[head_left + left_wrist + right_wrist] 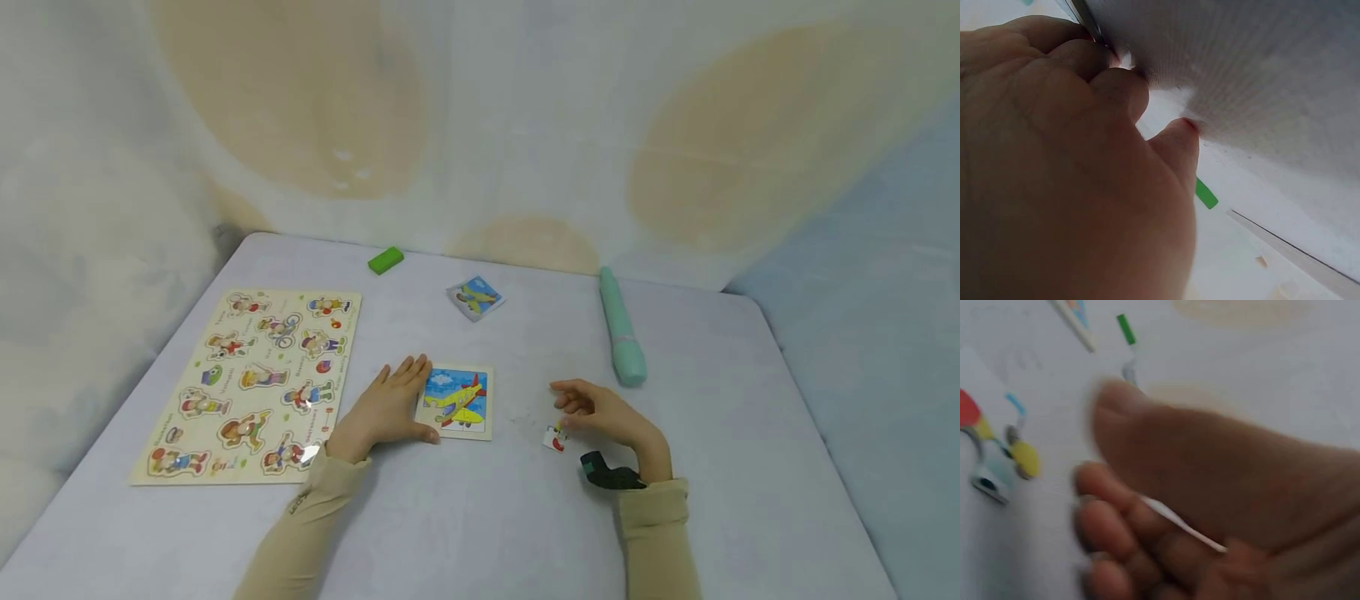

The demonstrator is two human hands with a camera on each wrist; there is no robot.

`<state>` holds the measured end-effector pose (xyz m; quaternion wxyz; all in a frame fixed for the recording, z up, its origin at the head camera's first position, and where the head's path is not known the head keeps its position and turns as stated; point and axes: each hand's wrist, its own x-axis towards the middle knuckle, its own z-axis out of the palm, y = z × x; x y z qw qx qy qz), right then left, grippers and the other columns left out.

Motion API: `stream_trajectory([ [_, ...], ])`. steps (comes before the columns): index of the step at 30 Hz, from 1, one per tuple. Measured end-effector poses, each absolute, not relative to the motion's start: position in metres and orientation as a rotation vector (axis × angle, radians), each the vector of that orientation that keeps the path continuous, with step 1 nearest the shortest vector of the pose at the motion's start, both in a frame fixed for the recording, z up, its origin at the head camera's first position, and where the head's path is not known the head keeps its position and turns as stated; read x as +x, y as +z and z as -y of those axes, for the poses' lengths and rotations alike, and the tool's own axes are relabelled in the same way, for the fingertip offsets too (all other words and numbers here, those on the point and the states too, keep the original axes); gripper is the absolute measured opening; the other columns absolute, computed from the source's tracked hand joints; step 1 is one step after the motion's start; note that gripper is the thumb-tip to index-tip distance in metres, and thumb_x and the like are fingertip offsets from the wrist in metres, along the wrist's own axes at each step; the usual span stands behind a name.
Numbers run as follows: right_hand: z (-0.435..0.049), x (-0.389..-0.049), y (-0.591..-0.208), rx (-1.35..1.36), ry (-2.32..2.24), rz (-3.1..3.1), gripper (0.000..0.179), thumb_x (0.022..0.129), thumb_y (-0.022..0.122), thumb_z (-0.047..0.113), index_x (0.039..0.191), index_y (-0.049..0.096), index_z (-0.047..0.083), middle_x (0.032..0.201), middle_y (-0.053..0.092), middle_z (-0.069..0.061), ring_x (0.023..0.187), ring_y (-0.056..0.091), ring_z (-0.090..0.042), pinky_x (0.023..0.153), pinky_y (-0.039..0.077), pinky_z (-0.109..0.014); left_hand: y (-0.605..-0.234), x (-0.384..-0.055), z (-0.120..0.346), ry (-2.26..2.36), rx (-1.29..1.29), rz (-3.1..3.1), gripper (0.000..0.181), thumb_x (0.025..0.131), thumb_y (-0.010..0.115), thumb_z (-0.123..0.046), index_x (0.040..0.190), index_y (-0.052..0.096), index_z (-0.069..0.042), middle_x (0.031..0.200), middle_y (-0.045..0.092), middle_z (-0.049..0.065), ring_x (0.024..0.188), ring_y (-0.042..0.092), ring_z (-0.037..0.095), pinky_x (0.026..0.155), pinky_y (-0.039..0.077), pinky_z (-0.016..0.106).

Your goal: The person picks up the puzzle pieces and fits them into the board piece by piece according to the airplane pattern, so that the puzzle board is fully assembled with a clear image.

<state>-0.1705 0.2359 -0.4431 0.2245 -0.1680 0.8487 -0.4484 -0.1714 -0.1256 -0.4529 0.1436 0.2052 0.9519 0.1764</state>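
Note:
A small wooden puzzle board (490, 404) with a yellow and red airplane picture lies on the table in front. My left hand (390, 406) rests on its left edge with fingers extended and the thumb by the near corner. In the left wrist view my left hand (1079, 150) has its fingertips at a thin edge. My right hand (607, 414) hovers right of the board, fingers loosely bent and thumb apart from them. Under its thumb lies a small puzzle piece (555, 438) with red and yellow print. Blurred in the right wrist view, my right hand (1179, 487) is beside printed pieces (1025, 459).
On the left lies a large puzzle board (243, 400) with cartoon figures. Toward the back are a green block (386, 260) and a small airplane picture card (476, 298). A mint-green tapered case (622, 333) lies beyond my right hand. White cloth hangs behind the table.

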Motion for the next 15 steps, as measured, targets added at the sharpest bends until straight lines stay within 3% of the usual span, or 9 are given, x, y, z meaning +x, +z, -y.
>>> stream_trajectory([
  [5, -0.2412, -0.1647, -0.4415, -0.482, -1.132, -2.355, 0.060, 0.077, 0.081, 0.015, 0.128, 0.054, 0.000, 0.123, 0.055, -0.018, 0.099, 0.049, -0.019, 0.084, 0.045, -0.019, -0.4529, -0.1710, 0.1246, 0.511, 0.594, -2.742, 0.116, 0.069, 0.079, -0.056, 0.153, 0.022, -0.001, 0.162, 0.017, 0.014, 0.151, 0.012, 0.034, 0.121, 0.012, 0.057],
  [9, -0.2360, -0.1654, -0.4422, -0.427, -1.046, -2.459, 0.053, 0.069, 0.087, 0.016, 0.113, 0.060, 0.005, 0.111, 0.050, -0.013, 0.092, 0.044, -0.018, 0.080, 0.042, -0.023, -0.4527, -0.1712, 0.1239, 0.507, 0.592, -2.744, 0.116, 0.069, 0.079, -0.057, 0.153, 0.022, -0.002, 0.162, 0.017, 0.014, 0.151, 0.012, 0.034, 0.121, 0.012, 0.057],
  [15, -0.2334, -0.1669, -0.4446, -0.439, -1.003, -2.482, 0.055, 0.066, 0.089, 0.019, 0.111, 0.059, 0.006, 0.102, 0.044, -0.011, 0.087, 0.039, -0.018, 0.075, 0.038, -0.023, -0.4516, -0.1706, 0.1239, 0.511, 0.584, -2.745, 0.115, 0.069, 0.079, -0.056, 0.153, 0.022, -0.002, 0.162, 0.018, 0.014, 0.151, 0.013, 0.034, 0.121, 0.012, 0.057],
])
